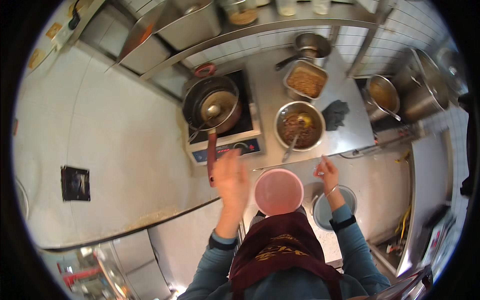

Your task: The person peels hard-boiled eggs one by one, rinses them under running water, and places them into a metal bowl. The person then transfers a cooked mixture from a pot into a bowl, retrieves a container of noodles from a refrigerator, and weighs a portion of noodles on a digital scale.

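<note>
My left hand [231, 175], blurred by motion, is raised just right of the pot's long reddish-brown handle [212, 156]. Its fingers look stretched out, with nothing seen in them. That handle belongs to a dark pot [193, 104] on the induction cooker [253, 117]; a ladle [213, 110] rests in its cloudy liquid. My right hand [328, 173] is closed in a pinch on a small, clear, shiny thing [318, 171], too small to name. Between my hands, close to my apron, is a pink basin [279, 191]. Beyond it stands a steel bowl [321, 137] of brown food with a spoon [291, 149].
A square container of brown grains [306, 82] and a small saucepan [320, 46] stand behind the bowl. A dark cloth [335, 114] lies beside it. Below my right hand is a grey-blue bucket [350, 200]. Steel pots [382, 80] stand right; a shelf [300, 22] crosses the back.
</note>
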Demonstrator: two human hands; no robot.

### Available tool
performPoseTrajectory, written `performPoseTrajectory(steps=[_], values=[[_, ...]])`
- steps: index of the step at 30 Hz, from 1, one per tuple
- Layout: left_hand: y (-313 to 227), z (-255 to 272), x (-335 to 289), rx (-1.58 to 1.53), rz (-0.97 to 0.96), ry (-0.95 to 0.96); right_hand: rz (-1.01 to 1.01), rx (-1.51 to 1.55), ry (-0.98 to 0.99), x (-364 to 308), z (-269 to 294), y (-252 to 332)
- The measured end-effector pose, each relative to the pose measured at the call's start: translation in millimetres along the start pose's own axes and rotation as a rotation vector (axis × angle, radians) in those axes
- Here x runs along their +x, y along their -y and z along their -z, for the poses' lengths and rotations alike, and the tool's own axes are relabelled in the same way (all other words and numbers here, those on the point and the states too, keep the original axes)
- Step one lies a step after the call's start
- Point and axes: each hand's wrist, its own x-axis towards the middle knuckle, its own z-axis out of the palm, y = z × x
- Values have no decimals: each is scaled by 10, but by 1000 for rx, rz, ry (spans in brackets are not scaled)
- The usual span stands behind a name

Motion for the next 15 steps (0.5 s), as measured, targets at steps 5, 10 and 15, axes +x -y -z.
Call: performPoseTrajectory(steps=[5, 10, 15], values=[[428, 171, -195, -495, 137, 121, -209, -340, -156, -1518, 944, -692], [-38, 20, -587, -483, -58, 622, -421, -571, -375, -3041, 1119, -1414], [-755, -157, -1371, -504, -496, 1027, -267, -897, -524, -4311, 1234, -1933]])
